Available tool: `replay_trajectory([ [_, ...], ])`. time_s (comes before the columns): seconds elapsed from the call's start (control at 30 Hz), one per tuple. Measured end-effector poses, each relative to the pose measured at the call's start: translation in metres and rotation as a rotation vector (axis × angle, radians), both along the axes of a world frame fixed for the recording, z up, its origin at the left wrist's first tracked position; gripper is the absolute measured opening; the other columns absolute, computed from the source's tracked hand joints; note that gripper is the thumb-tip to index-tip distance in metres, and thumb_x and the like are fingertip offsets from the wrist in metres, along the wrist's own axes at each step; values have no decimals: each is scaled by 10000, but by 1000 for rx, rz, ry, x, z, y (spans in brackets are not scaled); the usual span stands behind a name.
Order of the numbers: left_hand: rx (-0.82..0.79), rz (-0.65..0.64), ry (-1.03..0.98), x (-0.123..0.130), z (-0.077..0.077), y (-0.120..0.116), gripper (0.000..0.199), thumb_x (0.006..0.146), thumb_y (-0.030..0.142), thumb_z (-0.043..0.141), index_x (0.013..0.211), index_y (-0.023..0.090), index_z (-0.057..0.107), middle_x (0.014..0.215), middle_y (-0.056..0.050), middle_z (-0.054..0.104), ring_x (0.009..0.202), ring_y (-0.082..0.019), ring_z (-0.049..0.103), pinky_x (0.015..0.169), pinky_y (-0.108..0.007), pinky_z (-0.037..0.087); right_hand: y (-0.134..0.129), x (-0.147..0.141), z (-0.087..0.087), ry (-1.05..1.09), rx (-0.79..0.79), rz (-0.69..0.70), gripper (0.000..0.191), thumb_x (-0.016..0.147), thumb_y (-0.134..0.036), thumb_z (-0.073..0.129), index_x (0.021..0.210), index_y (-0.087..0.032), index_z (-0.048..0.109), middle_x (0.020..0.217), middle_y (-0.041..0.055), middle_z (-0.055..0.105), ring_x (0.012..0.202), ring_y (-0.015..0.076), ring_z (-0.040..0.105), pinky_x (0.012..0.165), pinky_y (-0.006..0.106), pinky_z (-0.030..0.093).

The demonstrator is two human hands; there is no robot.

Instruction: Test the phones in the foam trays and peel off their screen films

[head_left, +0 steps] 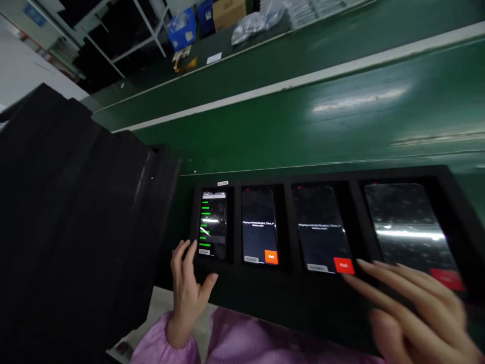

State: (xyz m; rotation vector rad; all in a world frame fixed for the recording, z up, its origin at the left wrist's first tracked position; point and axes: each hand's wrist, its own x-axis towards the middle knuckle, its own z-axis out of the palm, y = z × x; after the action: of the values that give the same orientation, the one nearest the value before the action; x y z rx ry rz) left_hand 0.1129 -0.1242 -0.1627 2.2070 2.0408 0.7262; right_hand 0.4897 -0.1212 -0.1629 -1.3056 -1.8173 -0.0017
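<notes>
A black tray point(237, 222) holds several phones in a row. The leftmost phone point(212, 235) shows a list with green text; the second phone point(259, 212) and the third phone point(318, 207) show white text and a red "Fail" box. Light reflects on the dark rightmost phone point(411, 217), which has a red box at its lower right. My left hand point(190, 285) rests at the tray's lower left edge beside the leftmost phone, fingers apart and holding nothing. My right hand point(420, 306), slightly blurred, is open over the lower right, a fingertip at the third phone's red box.
Stacked black trays point(83, 212) stand at the left. Beyond the green work surface point(257, 131) runs a pale rail point(280, 87). Farther back are a blue bin point(183, 33), a cardboard box point(229, 14) and clear plastic bags point(255, 25).
</notes>
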Motion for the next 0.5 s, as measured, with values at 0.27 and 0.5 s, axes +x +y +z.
replay_trajectory([
  [0.27, 44, -71, 226, 20, -25, 19, 1056, 900, 820, 573, 1692, 199, 252, 1598, -293, 417, 1575, -539, 312, 1206, -883, 172, 2, 95, -14, -141, 46, -394, 493, 995, -151, 619, 1412, -396, 710, 1257, 62, 740, 1039, 332, 719, 948, 518, 504],
  [0.5, -29, -93, 160, 17, -18, 47, 985, 942, 753, 576, 1709, 244, 226, 1696, -276, 323, 1621, -543, 220, 1193, -892, 209, 23, 97, -21, -67, -32, -381, 256, 1050, -238, 573, 1235, -255, 749, 1294, 91, 708, 1110, 264, 683, 993, 465, 520],
])
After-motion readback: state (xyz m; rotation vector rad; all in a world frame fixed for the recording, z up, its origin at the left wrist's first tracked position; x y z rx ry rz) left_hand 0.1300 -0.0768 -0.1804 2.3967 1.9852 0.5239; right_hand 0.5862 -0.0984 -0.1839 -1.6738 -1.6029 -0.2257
